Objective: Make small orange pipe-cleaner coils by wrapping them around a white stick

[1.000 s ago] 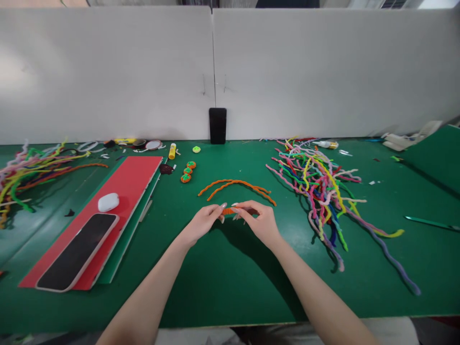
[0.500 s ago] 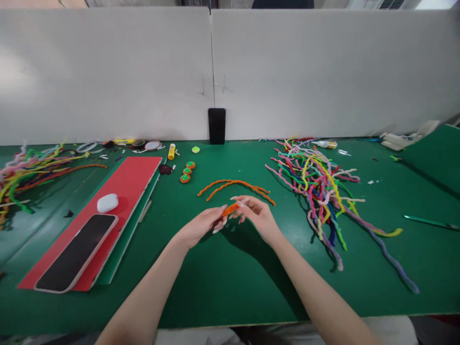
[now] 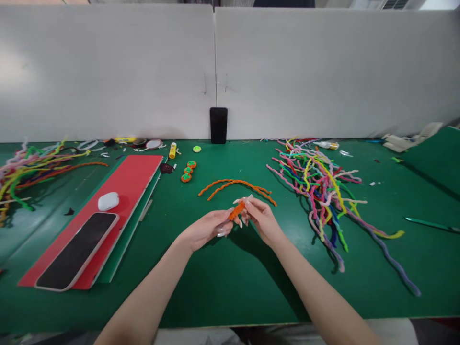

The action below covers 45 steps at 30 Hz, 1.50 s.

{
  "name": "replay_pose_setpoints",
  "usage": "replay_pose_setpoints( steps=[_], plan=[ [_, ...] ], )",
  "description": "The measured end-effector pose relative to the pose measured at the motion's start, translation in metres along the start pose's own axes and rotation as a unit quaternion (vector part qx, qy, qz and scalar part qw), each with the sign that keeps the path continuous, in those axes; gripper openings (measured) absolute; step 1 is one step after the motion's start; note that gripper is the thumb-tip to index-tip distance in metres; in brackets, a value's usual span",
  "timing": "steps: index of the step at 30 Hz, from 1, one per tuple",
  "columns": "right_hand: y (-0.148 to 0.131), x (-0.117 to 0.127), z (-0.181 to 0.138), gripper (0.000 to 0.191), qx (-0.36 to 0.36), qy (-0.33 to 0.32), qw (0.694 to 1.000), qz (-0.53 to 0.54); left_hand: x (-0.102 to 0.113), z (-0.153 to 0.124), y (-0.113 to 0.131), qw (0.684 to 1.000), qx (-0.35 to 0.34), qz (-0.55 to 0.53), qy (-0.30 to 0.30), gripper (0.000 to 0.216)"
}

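The orange coil looks ridged — the tabletop, glossy.

green table, orange pipe cleaners, multicoloured pile

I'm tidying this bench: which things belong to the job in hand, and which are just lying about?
Likely the job:
fuzzy orange coil, held by left hand and right hand
two curved, fuzzy orange stems
three small, round orange and green pieces, by matching colour

Probably just lying about:
black phone with pale rim
smooth white rounded case
flat red board under both
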State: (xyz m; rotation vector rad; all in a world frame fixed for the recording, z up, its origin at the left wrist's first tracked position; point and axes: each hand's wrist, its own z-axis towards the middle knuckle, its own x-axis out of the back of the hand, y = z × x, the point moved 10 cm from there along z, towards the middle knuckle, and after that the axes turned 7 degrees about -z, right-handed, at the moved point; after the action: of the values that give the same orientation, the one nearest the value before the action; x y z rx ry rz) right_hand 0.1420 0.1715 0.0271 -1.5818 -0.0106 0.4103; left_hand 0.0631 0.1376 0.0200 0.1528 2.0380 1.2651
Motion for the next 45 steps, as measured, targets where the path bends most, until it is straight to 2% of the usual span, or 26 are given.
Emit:
replay_pose_setpoints(
  steps=[8, 13, 18, 22, 24, 26, 29, 33, 36, 39, 41, 45],
  plan=[
    [0.004, -0.003, -0.001, 0.016, -0.030, -0.028, 0.999, -0.001, -0.008, -0.002, -0.006, 0.997, 0.036, 0.068, -0.019, 0.030],
    [0.003, 0.004, 0.001, 0.014, -0.026, -0.016, 0.998, -0.051, -0.003, 0.001, 0.002, 0.981, 0.002, 0.189, 0.033, 0.028],
    [-0.004, 0.011, 0.004, 0.018, 0.004, 0.020, 0.991, -0.132, 0.005, 0.001, 0.015, 0.923, -0.066, 0.362, 0.108, 0.026],
    [-0.018, 0.015, 0.001, 0.021, 0.060, 0.073, 0.972, -0.217, 0.006, -0.001, 0.026, 0.845, -0.115, 0.493, 0.170, 0.029],
    [-0.025, 0.014, -0.002, 0.021, 0.088, 0.091, 0.960, -0.249, 0.005, -0.002, 0.030, 0.812, -0.148, 0.532, 0.191, 0.029],
    [-0.031, 0.010, -0.005, 0.018, 0.109, 0.098, 0.952, -0.268, 0.006, -0.002, 0.033, 0.795, -0.179, 0.541, 0.206, 0.024],
    [-0.035, 0.004, -0.008, 0.016, 0.134, 0.090, 0.946, -0.282, 0.011, -0.001, 0.031, 0.793, -0.199, 0.535, 0.214, 0.012],
    [-0.036, 0.003, -0.009, 0.013, 0.152, 0.089, 0.942, -0.286, 0.012, 0.004, 0.028, 0.801, -0.208, 0.532, 0.181, 0.013],
    [-0.040, 0.002, -0.011, 0.010, 0.169, 0.083, 0.938, -0.290, 0.013, 0.002, 0.033, 0.783, -0.222, 0.551, 0.181, 0.018],
    [-0.045, -0.001, -0.013, 0.009, 0.189, 0.067, 0.933, -0.300, 0.017, 0.002, 0.033, 0.768, -0.202, 0.578, 0.190, 0.022],
    [-0.046, -0.002, -0.014, 0.010, 0.195, 0.060, 0.927, -0.315, 0.019, 0.005, 0.028, 0.778, -0.179, 0.573, 0.183, 0.022],
    [-0.042, -0.001, -0.011, 0.009, 0.183, 0.052, 0.930, -0.313, 0.021, 0.009, 0.019, 0.819, -0.165, 0.517, 0.187, 0.020]
  ],
)
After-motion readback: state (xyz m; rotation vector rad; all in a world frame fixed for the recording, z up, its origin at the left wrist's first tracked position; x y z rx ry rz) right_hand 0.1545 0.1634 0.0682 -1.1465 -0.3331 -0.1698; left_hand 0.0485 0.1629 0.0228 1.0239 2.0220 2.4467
